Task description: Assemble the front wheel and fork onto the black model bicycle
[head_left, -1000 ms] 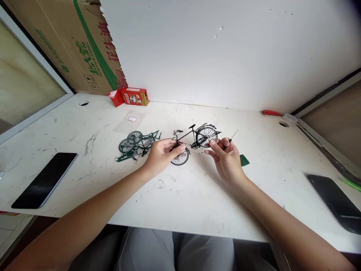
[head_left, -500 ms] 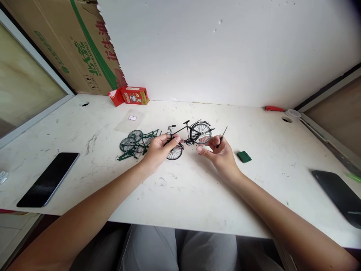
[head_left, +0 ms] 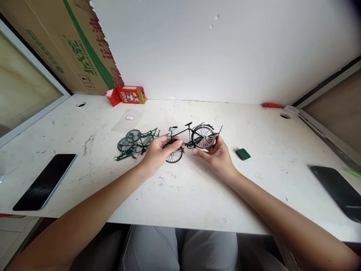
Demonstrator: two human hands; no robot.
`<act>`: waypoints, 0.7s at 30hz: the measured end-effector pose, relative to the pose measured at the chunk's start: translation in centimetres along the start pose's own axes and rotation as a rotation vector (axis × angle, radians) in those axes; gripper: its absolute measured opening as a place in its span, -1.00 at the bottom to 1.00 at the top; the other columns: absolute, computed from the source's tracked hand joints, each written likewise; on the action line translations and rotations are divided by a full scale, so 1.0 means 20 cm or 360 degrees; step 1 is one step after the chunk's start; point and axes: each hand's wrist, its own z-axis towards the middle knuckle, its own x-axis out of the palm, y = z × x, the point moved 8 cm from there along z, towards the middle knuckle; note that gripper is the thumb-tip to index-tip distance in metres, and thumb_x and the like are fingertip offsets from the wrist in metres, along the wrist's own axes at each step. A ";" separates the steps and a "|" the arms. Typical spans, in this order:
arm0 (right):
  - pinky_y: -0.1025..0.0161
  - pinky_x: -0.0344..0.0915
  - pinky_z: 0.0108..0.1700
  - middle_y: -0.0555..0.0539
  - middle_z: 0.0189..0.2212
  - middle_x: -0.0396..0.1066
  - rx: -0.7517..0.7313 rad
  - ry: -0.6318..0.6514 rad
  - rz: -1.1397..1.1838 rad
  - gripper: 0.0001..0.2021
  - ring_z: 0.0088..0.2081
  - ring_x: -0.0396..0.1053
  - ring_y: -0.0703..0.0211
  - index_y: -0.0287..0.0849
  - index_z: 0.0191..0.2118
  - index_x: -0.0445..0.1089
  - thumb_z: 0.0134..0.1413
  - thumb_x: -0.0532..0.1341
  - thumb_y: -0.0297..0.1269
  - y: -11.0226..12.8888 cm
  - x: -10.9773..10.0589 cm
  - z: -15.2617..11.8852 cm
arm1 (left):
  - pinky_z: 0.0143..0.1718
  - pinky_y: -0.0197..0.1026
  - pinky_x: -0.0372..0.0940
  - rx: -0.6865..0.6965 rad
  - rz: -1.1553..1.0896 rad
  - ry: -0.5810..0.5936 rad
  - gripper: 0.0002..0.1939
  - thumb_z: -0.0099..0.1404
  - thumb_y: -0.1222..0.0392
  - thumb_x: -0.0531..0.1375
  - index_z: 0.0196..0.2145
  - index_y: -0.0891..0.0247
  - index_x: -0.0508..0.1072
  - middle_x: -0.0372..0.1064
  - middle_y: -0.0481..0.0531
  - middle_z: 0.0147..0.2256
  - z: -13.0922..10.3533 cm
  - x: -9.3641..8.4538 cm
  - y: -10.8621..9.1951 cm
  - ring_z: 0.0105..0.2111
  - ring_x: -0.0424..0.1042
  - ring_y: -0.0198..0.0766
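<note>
A black model bicycle (head_left: 189, 130) with silver spokes is held above the table, its rear wheel raised higher than the front one. My left hand (head_left: 155, 153) pinches it between thumb and fingers near the front wheel, hiding part of that wheel. Below and behind the rear wheel, my right hand (head_left: 219, 157) is closed around a small screwdriver (head_left: 216, 141), whose thin shaft points up. The right thumb lies near the pedals; whether it touches the bicycle I cannot tell. Left of my left hand, green model bicycle parts (head_left: 130, 144) lie on the table.
A dark phone (head_left: 45, 181) lies at left, and a black flat device (head_left: 335, 190) at right. A small green block (head_left: 243, 154) sits right of my hands. Farther back are a clear plastic bag (head_left: 126, 121), a red box (head_left: 132, 95) and a red tool (head_left: 272, 105).
My right hand has moved slightly left, bringing the screwdriver closer to the rear wheel. The rear wheel has shifted slightly right and down. My left hand keeps its hold.
</note>
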 end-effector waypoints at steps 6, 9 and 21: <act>0.13 0.67 -0.21 0.01 -0.25 0.56 -0.0007 0.0027 0.0003 -0.44 -0.26 0.58 0.15 -0.05 -0.20 0.31 -0.21 0.66 -0.24 0.01 0.02 -0.01 | -0.02 -0.09 0.45 -0.0048 -0.0025 -0.0046 -0.58 0.18 -0.04 0.52 -0.22 0.32 0.54 0.65 0.14 -0.22 0.00 0.00 0.01 -0.22 0.66 -0.13; 0.06 0.67 -0.17 0.07 -0.33 0.54 0.0011 0.0067 0.0024 -0.40 -0.30 0.60 0.13 -0.01 -0.26 0.18 -0.18 0.65 -0.21 0.01 0.03 -0.01 | -0.03 -0.08 0.45 -0.0116 -0.0071 -0.0089 -0.56 0.10 -0.01 0.56 -0.27 0.30 0.50 0.65 0.14 -0.20 0.00 -0.01 0.03 -0.22 0.67 -0.12; 0.04 0.65 -0.18 0.13 -0.38 0.50 -0.0016 0.0140 0.0045 -0.34 -0.32 0.64 0.08 0.02 -0.28 0.03 -0.09 0.62 -0.20 -0.01 0.02 0.00 | -0.07 -0.10 0.45 -0.0238 -0.0163 -0.0094 -0.50 -0.02 0.10 0.62 -0.33 0.30 0.43 0.66 0.16 -0.19 0.00 0.00 0.05 -0.21 0.67 -0.11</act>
